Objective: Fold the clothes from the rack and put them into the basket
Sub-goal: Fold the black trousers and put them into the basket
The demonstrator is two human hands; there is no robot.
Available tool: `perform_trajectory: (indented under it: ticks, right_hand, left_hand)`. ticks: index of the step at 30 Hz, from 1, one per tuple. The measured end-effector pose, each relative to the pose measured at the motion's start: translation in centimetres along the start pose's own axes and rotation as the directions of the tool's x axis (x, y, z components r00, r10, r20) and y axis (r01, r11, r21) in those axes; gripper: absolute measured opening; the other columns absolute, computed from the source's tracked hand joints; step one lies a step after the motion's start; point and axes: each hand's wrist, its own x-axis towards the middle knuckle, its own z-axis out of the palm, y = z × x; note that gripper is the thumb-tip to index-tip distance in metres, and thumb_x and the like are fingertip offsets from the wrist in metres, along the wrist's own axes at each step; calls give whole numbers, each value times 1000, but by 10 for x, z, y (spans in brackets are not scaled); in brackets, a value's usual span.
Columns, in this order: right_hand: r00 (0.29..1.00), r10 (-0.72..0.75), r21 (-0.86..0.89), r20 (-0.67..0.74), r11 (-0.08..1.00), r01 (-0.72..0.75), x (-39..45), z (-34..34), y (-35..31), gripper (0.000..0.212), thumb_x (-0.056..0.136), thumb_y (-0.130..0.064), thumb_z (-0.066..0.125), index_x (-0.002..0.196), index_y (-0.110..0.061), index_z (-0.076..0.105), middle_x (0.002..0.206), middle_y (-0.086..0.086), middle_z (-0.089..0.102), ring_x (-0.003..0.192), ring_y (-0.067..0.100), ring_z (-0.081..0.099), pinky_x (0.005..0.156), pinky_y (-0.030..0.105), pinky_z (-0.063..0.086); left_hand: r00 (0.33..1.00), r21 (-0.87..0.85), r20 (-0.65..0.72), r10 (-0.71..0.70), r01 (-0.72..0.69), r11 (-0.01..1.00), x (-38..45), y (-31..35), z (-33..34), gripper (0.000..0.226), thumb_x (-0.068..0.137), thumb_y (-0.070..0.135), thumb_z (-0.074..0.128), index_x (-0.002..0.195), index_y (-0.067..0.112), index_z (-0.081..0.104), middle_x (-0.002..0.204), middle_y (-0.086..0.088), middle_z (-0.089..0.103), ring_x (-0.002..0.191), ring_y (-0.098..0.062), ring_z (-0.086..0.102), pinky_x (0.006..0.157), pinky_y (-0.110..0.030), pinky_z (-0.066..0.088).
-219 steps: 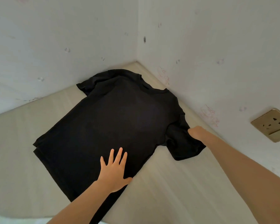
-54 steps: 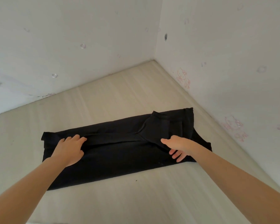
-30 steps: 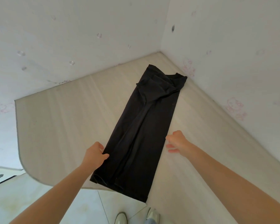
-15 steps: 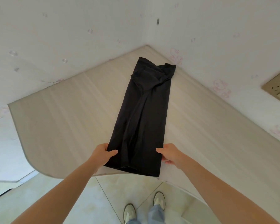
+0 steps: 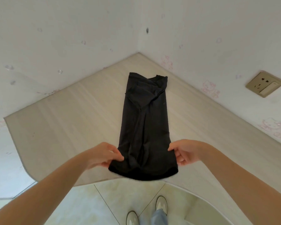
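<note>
Since the frame half a second ago the near hem of the shirt (image 5: 144, 127) is off the table (image 5: 71, 124): it lay flat at the near edge then, and now it is raised and bowed, hanging past the edge. Both hands have moved a little inward and up with it. Against the oldest frame, where the shirt lay spread with sleeves out, it is now a long narrow strip.

Table: pale wood top set into a wall corner. The strip runs from the corner end, collar and tucked sleeves there, toward the person. The far part lies flat on the top; the near end is lifted.

Shirt: black, sides folded in lengthwise, some wrinkles along the middle.

Left hand (image 5: 102, 155): fingers curled, thumb on top, pinching the left hem corner. Right hand (image 5: 185, 151): fingers curled under, thumb on top, pinching the right hem corner. Each has hold of cloth only.

Socket (image 5: 264, 86) on the right wall; shoes (image 5: 161, 204) on the tiled floor below.

Progress, as judged: lengthwise folds done. Cross fold apparently just starting, hem to be carried toward the collar. Left to do: that fold, perhaps one more, then transfer to the basket. Neither basket nor rack is in view, so the count of remaining clothes cannot be told.
</note>
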Motion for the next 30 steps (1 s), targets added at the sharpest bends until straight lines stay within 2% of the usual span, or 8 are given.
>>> perform_trajectory:
  ticks: [3,5,7,9,14,18,23,30]
  right_hand:
    - [961,-179,339,-212,908,244,1,-15,-24,9,90,-10,48,87,-8,56,71,9,65,66,21,59,60,27,46]
    - [857,-217,380,-467,827,416,8,-19,-32,19,92,-9,39,89,-5,58,78,9,69,68,22,66,58,27,47]
    - [792,-211,263,-573,868,422,19,-15,-32,23,94,-12,37,94,-5,58,87,8,67,70,21,66,58,26,46]
    - [785,-200,168,-587,918,359,37,-8,-26,18,95,-14,43,103,-5,57,93,11,61,73,22,60,58,27,47]
    - [769,-295,-90,-567,950,298,72,6,-17,31,96,-20,50,124,-6,49,114,11,52,103,26,52,94,39,48]
    - [703,-379,-252,-602,926,283,84,7,-26,48,98,-32,48,140,-12,39,137,9,47,122,27,49,97,34,41]
    - [719,-348,-242,-601,937,251,97,2,-40,47,98,-35,49,136,-9,42,134,11,49,119,28,50,96,36,42]
    - [687,-303,-180,-661,952,247,101,-4,-23,13,97,-18,37,101,-6,43,98,11,45,85,24,43,74,33,36]
  left_hand:
    - [991,-471,-116,68,-115,874,19,37,-24,17,93,16,60,97,1,66,73,-12,68,57,-14,65,55,-24,54]
    - [969,-653,-227,97,-225,723,39,50,-34,30,100,34,49,114,11,60,97,-11,72,83,-22,69,76,-33,56]
    - [935,-548,-352,44,-244,800,62,46,-32,37,101,40,45,126,14,52,114,-9,63,102,-27,62,93,-39,50]
    - [907,-379,-420,-17,-159,912,79,30,-22,43,98,29,53,133,4,48,117,-12,57,104,-27,58,93,-39,47]
    - [927,-274,-372,-48,-60,960,105,-2,1,41,89,12,67,127,0,54,113,-15,63,101,-29,62,90,-39,52]
    - [906,-209,-424,-25,-71,975,112,-2,6,29,87,17,69,114,7,62,104,-7,67,96,-25,65,91,-43,54]
    - [891,-172,-454,22,-111,979,121,-1,4,24,90,18,64,113,13,61,105,-5,67,95,-23,65,90,-43,54]
    - [811,30,-564,155,-167,985,125,11,11,8,95,13,58,102,15,59,105,-3,60,95,-23,59,77,-30,48]
